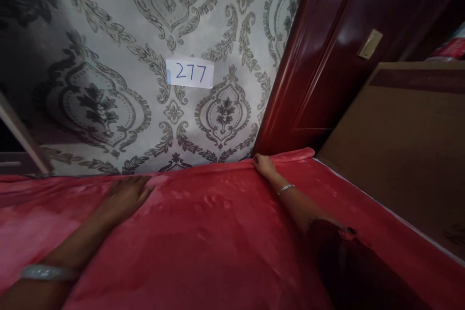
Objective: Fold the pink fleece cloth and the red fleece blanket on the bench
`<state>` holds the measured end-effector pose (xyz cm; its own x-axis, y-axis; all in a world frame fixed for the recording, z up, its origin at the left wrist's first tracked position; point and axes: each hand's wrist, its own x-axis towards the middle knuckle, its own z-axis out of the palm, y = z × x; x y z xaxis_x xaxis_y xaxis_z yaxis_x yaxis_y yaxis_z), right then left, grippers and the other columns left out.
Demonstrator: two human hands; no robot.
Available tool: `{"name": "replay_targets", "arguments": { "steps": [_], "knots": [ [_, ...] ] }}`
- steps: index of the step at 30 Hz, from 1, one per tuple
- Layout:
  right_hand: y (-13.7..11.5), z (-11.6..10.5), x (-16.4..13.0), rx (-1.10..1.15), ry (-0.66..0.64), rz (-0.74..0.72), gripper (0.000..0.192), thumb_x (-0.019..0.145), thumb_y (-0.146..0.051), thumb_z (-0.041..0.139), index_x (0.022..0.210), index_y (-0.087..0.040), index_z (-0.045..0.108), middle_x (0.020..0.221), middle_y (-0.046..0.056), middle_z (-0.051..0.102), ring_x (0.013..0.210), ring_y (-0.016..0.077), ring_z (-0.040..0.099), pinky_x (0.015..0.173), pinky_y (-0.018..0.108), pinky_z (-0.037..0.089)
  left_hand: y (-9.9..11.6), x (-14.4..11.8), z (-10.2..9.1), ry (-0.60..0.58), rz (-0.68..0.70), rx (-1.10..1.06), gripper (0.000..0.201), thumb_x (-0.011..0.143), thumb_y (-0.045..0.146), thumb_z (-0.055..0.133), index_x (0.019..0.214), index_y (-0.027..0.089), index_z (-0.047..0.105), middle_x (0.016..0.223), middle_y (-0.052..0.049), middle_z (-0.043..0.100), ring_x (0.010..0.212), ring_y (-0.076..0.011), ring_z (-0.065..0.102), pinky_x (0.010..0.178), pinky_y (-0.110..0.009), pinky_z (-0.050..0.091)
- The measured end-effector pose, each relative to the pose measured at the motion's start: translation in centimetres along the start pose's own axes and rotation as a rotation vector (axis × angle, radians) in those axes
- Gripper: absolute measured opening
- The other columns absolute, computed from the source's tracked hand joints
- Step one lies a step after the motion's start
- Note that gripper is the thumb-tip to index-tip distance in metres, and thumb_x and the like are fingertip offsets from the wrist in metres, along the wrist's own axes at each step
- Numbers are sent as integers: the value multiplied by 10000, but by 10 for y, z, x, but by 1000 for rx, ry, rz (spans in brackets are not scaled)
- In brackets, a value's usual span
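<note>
Nearest the lens lay the left forearm, a pale bangle [49,272] round its wrist, stretched out over the red blanket [218,232] that filled the lower half of the view. At its end the left hand [125,195] rested palm down on the plush, fingers spread flat and a little apart, closed on nothing, just short of the blanket's far edge. Further along that same edge, toward the dark red door frame [308,58], the right hand [264,164] sat at the blanket's far corner with its fingers curled over the hem; whether it truly pinched the cloth could not be told from this angle. A thin silver bracelet [286,188] circled the right wrist, and a dark sleeve [356,266] covered the arm nearer the camera. Beyond the blanket's edge rose a wall papered in grey damask [145,82], and above the blanket, roughly between the two hands, a white slip marked 277 [190,72] was stuck to it. Past the blanket's side near the door frame lay a brown board [399,155], with a white strip between the two.
</note>
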<state>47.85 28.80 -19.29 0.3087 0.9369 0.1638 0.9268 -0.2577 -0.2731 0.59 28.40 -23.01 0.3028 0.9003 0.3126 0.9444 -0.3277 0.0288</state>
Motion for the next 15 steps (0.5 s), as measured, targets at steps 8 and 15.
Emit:
{"name": "replay_targets", "arguments": {
  "steps": [8,15],
  "knots": [
    [-9,8,12,-102,86,-25,441,993,-128,282,1312,-138,588,1218,184,693,1113,264,650,905,334,457,9,-4,-17,-39,45,-8,608,945,483,283,1317,146,627,1332,-149,659,1242,-333,594,1069,-499,431],
    [-28,20,-12,-95,62,-166,520,953,-117,354,1450,-102,502,1355,189,632,1222,284,603,998,373,464,12,-5,-21,-51,248,-127,583,972,467,270,1363,206,615,1405,-79,627,1277,-267,565,1108,-426,411]
  ]
}}
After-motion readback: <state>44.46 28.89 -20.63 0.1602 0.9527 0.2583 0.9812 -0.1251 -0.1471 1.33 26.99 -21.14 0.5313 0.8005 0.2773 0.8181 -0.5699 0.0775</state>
